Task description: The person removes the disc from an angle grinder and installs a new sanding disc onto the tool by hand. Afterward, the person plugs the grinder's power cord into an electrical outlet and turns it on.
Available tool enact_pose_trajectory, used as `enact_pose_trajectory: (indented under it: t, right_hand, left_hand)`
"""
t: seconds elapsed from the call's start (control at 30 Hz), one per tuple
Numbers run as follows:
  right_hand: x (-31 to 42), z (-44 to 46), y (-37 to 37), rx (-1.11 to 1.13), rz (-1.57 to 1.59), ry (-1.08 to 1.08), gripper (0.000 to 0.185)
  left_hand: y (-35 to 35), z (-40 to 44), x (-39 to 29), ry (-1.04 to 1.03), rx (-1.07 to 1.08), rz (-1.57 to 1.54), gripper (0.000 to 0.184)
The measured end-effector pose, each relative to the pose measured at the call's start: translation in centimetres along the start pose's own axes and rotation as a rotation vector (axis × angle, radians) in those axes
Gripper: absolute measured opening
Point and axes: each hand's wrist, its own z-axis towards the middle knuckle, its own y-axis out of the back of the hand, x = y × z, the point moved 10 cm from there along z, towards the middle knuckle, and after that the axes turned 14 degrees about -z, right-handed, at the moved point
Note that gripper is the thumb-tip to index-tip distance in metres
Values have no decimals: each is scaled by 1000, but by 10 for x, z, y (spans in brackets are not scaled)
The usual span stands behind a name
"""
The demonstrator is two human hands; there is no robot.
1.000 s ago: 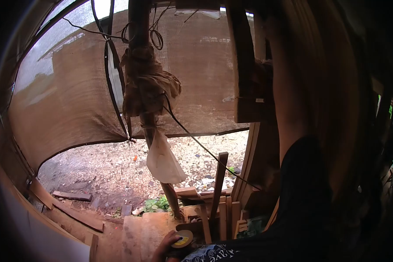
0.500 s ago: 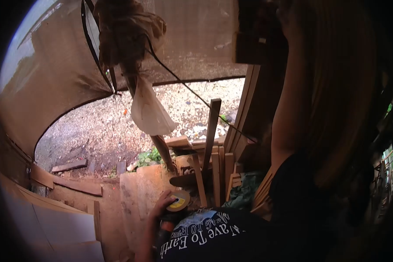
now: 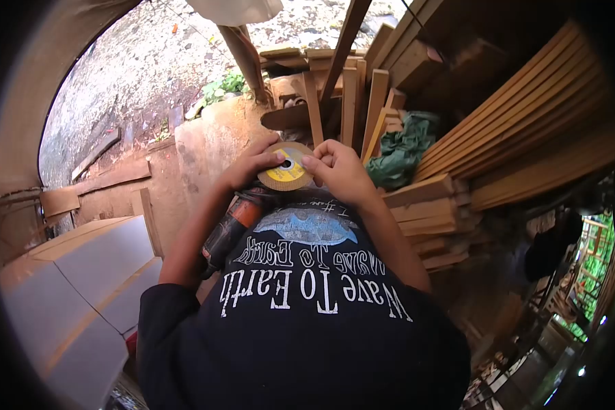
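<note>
"Where's the yellow-marked disc (image 3: 280,176)?"

"Between both hands, just past the far edge of the black shirt (image 3: 307,335), face up."

"And the left hand (image 3: 251,165)?"

"Its fingers bend over the disc's left side, gripping it, one tip near the centre."

"What about the right hand (image 3: 345,174)?"

"Thumb and forefinger come close together at the disc's right edge. Whether they pinch it, I can't tell. The other fingers curl inward."

"Anything near them?"

"An orange-and-black power tool (image 3: 236,224) sits on the near side of the left hand. To the right lies a crumpled green sheet (image 3: 406,150), then long planks (image 3: 512,106)."
</note>
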Motion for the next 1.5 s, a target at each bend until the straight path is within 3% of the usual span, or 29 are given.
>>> enact_pose_trajectory:
  t: [0.13, 0.23, 0.27, 0.37, 0.4, 0.5, 0.63, 0.67, 0.83, 0.93, 1.03, 1.17, 1.3, 1.5]
  right_hand:
    - [-29, -1, -25, -53, 213, -55, 15]
    - [-25, -22, -47, -77, 514, -127, 14]
    - [-21, -26, -50, -77, 503, -102, 10]
    - [-35, -35, -64, -102, 518, -86, 10]
    - [-34, -38, -65, -169, 524, -77, 10]
    - [-44, -43, -65, -229, 453, -78, 10]
    - [-40, -49, -75, -235, 396, -68, 10]
    - [-42, -51, -78, -228, 403, -78, 11]
    - [-49, -50, -83, -220, 430, -92, 12]
    - [-41, -57, -77, -333, 404, -91, 10]
    - [-1, -85, -55, -718, -256, 351, 8]
    - [60, -120, -100, -685, -674, 881, 16]
    - [49, -116, -124, -486, -810, 890, 14]
    - [42, -108, -123, -427, -865, 872, 12]
  left_hand:
    - [3, -3, 29, 85, 320, -142, 71]
    - [11, -26, 40, 22, 358, -392, 73]
    - [19, -34, 38, -29, 266, -417, 60]
    - [56, -38, 77, 111, 351, -160, 46]
    - [61, -46, 88, 172, 283, -282, 35]
    - [73, -61, 101, 266, 302, -307, 33]
    - [90, -93, 105, 347, 56, -333, 47]
    - [75, -97, 99, 383, 244, -377, 65]
    - [72, -96, 115, 377, 452, -228, 82]
    - [68, -101, 116, 409, 495, -219, 87]
    - [78, -100, 132, 427, 470, -196, 91]
    - [82, -105, 137, 463, 379, -264, 91]
    - [71, -106, 121, 402, 388, -355, 85]
    - [75, -103, 127, 375, 373, -369, 84]
